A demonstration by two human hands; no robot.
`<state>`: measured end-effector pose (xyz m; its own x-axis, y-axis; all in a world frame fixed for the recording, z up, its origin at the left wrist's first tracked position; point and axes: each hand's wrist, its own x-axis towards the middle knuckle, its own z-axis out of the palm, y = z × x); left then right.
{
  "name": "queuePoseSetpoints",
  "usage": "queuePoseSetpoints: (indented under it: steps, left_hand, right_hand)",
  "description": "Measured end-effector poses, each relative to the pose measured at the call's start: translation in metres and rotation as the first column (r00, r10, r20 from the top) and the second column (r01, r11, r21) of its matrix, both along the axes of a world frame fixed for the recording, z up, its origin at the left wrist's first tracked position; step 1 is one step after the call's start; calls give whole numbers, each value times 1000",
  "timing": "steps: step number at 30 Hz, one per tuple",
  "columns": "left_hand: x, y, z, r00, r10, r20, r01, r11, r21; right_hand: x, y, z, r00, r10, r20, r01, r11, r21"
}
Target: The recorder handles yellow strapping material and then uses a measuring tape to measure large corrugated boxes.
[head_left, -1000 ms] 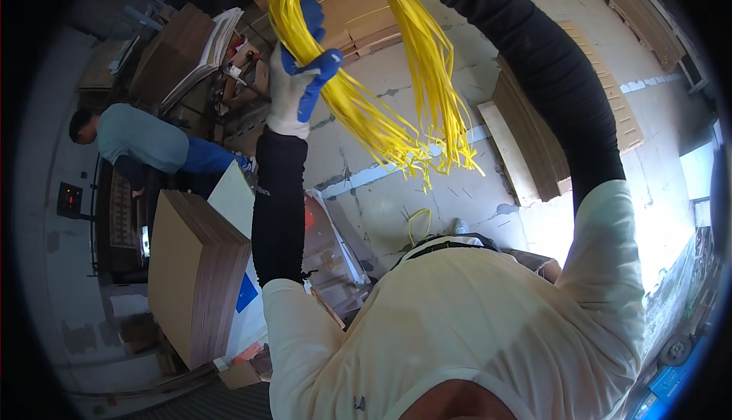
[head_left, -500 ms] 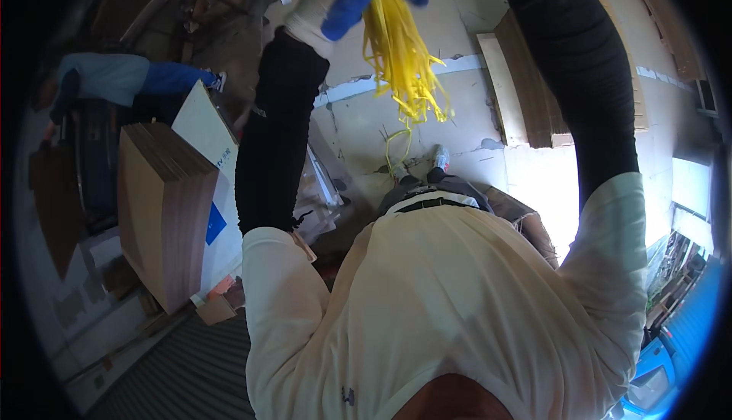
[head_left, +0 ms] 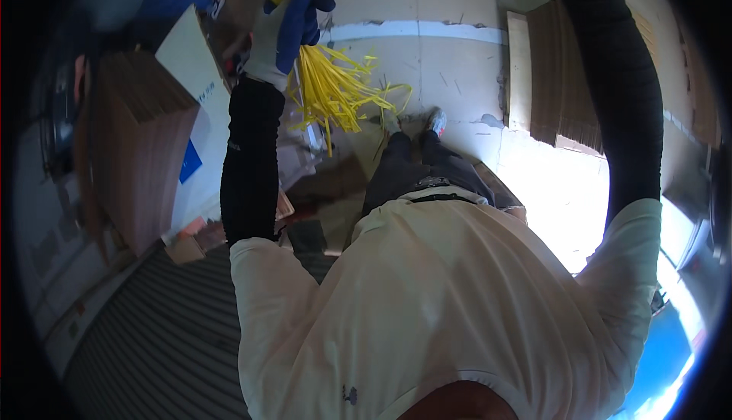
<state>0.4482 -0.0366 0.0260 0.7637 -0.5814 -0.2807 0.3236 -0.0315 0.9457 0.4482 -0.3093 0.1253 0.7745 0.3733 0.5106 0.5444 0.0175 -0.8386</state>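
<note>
Head view, one. Left-hand fisheye camera of a side-by-side pair, worn on the wearer's head. Aim: steeply downward along the body front; upright, unmirrored, wearer's left at picture left. Close range: cream shirt (head_left: pixel 457 290), filling the lower centre. Middle range: left gloved hand (head_left: pixel 293 27), near the upper edge; right black sleeve (head_left: pixel 618 92), running out past it. Farther: sneakers (head_left: pixel 436 121) and grey floor (head_left: pixel 450 61), seen from above. Coverage: very wide, cardboard stack (head_left: pixel 141 153) included at left; corners dark.
</note>
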Motion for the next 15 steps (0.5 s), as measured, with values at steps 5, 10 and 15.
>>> queuePoseSetpoints:
  steps: [5,10,15]
  left_hand:
    - [-36,21,-40,973,223,58,-229,963,142]
    - [-53,74,-64,910,401,-103,-391,914,103]
    - [-61,87,-58,925,353,-142,-334,932,139]
  right_hand:
    - [18,39,-35,970,-25,-241,33,999,29]
    - [28,88,-71,919,0,-395,40,995,93]
    - [29,81,-139,902,134,-410,0,951,309]
